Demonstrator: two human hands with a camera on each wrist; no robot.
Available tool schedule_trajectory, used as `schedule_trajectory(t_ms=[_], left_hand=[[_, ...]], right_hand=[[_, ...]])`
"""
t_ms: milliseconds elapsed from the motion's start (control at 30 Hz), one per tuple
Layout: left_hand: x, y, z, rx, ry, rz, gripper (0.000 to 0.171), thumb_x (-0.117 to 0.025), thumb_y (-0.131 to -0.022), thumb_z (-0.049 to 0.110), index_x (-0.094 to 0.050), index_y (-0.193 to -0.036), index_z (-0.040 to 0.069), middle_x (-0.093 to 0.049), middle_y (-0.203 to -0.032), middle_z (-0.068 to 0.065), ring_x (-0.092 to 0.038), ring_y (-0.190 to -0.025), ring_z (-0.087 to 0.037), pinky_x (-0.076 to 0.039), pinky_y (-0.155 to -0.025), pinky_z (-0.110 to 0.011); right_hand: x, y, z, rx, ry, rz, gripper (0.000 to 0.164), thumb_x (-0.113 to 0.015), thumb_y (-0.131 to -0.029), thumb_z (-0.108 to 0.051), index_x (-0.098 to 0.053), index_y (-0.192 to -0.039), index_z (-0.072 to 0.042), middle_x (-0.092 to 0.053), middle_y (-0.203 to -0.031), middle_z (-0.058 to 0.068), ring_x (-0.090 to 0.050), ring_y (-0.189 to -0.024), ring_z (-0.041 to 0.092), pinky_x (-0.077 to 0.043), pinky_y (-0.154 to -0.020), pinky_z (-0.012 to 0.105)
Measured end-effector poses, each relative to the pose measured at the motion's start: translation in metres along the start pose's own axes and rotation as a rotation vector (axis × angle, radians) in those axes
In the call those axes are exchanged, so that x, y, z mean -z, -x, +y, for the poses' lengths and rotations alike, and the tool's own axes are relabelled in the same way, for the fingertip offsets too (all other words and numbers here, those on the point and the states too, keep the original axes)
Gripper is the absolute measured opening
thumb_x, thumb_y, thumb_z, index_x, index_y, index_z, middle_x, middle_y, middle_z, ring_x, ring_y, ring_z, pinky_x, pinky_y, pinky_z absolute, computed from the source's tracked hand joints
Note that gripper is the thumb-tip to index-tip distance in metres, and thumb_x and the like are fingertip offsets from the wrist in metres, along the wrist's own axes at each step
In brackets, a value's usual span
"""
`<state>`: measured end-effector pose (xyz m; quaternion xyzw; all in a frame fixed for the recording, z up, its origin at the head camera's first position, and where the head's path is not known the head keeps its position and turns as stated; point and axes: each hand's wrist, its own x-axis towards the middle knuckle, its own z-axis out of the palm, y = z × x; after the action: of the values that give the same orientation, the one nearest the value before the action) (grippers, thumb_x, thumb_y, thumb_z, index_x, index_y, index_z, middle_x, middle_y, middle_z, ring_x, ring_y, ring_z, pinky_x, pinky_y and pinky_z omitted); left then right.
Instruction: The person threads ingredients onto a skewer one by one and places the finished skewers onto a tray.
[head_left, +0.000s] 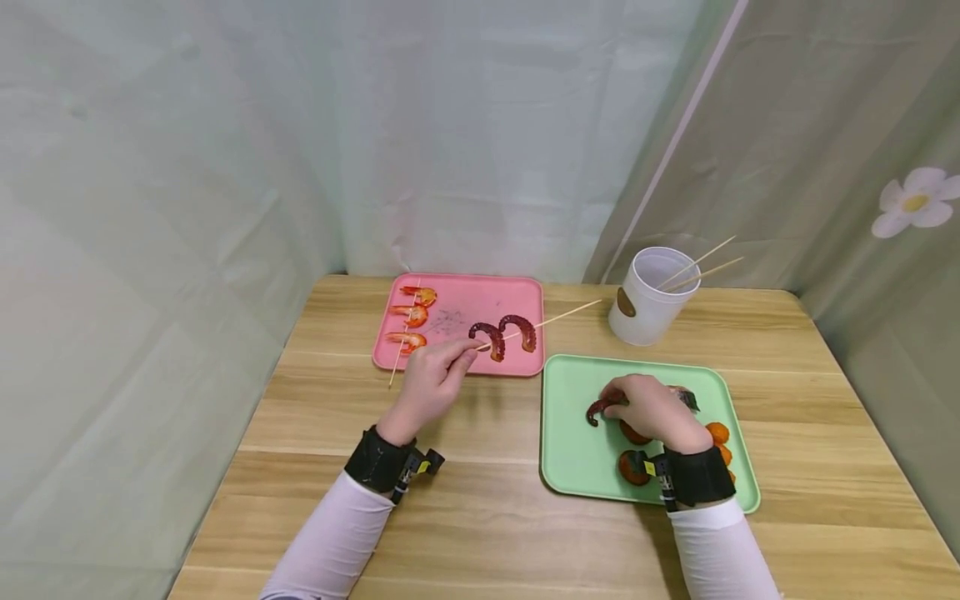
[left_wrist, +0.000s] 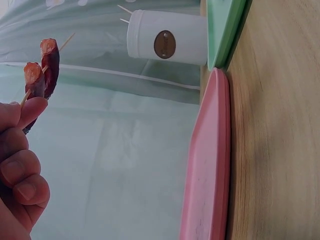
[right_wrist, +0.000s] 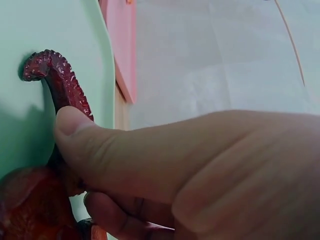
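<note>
A wood-grain worktop (head_left: 480,517) stands before pale, creased curtains (head_left: 487,142), a white flower (head_left: 916,202) showing at right. The left hand (head_left: 433,382) pinches a thin skewer (head_left: 572,312) bearing two octopus tentacles (head_left: 528,335), raised near the pink tray (head_left: 472,292); the right hand (head_left: 651,408) grips a third tentacle (right_wrist: 65,82) on the green tray (head_left: 573,458).

Pink tray (head_left: 468,292), mint-green tray (head_left: 573,458), light wood-grain counter (head_left: 480,525) with browner streaks. Tentacle pieces (head_left: 529,337) are dark maroon, shrimp (head_left: 416,317) orange-red, cup (head_left: 651,312) white with a brown oval (head_left: 626,302). Curtain (head_left: 465,150) is maybe grey-green, hard to tell in this light, with a white-petalled, yellow-centred flower (head_left: 915,202).
</note>
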<state>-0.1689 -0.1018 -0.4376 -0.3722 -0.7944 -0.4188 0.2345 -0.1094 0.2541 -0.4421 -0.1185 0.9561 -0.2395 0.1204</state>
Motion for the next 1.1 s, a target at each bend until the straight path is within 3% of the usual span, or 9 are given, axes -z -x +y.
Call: schedule_trajectory(t_ms=[233, 400, 600, 733, 900, 1100], left_hand=[[-0.001, 0.000, -0.002, 0.001, 0.000, -0.001, 0.015, -0.068, -0.101, -0.001, -0.078, -0.111, -0.002, -0.080, -0.101, -0.014, -0.059, -0.063, -0.013, -0.054, -0.061, -0.035], [0.000, -0.001, -0.001, -0.006, -0.002, -0.001, 0.015, -0.068, -0.101, -0.002, -0.078, -0.111, -0.002, -0.080, -0.100, -0.014, -0.061, -0.063, -0.014, -0.056, -0.061, -0.036], [0.000, -0.001, -0.001, -0.004, -0.007, -0.006, 0.014, -0.068, -0.101, -0.001, -0.078, -0.111, -0.003, -0.080, -0.101, -0.015, -0.072, -0.071, -0.020, -0.061, -0.068, -0.040], [0.001, -0.001, -0.001, -0.003, -0.007, -0.006, 0.014, -0.068, -0.101, -0.001, -0.078, -0.110, -0.003, -0.080, -0.100, -0.015, -0.072, -0.070, -0.020, -0.061, -0.068, -0.040], [0.002, -0.001, 0.000, -0.008, -0.013, -0.008, 0.014, -0.068, -0.100, -0.001, -0.078, -0.110, -0.003, -0.080, -0.100, -0.015, -0.073, -0.072, -0.022, -0.062, -0.069, -0.041], [0.000, -0.001, 0.002, -0.030, -0.030, -0.039, 0.014, -0.069, -0.100, 0.000, -0.078, -0.110, -0.003, -0.079, -0.098, -0.015, -0.074, -0.077, -0.024, -0.061, -0.070, -0.041]], right_hand=[[0.003, -0.003, 0.001, 0.040, -0.046, -0.003, 0.016, -0.072, -0.103, -0.010, -0.077, -0.116, -0.003, -0.074, -0.105, 0.006, -0.066, -0.096, 0.025, -0.053, -0.085, 0.046], [0.005, -0.005, -0.001, 0.007, -0.125, 0.089, 0.018, -0.067, -0.107, -0.014, -0.072, -0.119, -0.002, -0.069, -0.110, 0.011, -0.063, -0.099, 0.028, -0.050, -0.085, 0.046], [0.011, -0.003, -0.006, -0.067, -0.358, 0.216, 0.029, -0.064, -0.110, -0.028, -0.065, -0.128, -0.005, -0.069, -0.118, 0.013, -0.063, -0.108, 0.031, -0.047, -0.090, 0.045], [0.016, -0.002, -0.012, -0.102, -0.562, 0.265, 0.041, -0.060, -0.112, -0.036, -0.058, -0.135, -0.002, -0.070, -0.125, 0.016, -0.059, -0.115, 0.033, -0.046, -0.086, 0.038], [0.019, -0.003, -0.017, -0.123, -0.836, 0.324, 0.046, -0.055, -0.113, -0.041, -0.051, -0.142, -0.005, -0.074, -0.119, 0.003, -0.055, -0.103, 0.027, -0.044, -0.078, 0.032], [0.017, -0.003, -0.020, -0.089, -1.071, 0.428, 0.043, -0.051, -0.114, -0.043, -0.056, -0.140, -0.010, -0.071, -0.107, -0.005, -0.059, -0.096, 0.013, -0.047, -0.082, 0.026]])
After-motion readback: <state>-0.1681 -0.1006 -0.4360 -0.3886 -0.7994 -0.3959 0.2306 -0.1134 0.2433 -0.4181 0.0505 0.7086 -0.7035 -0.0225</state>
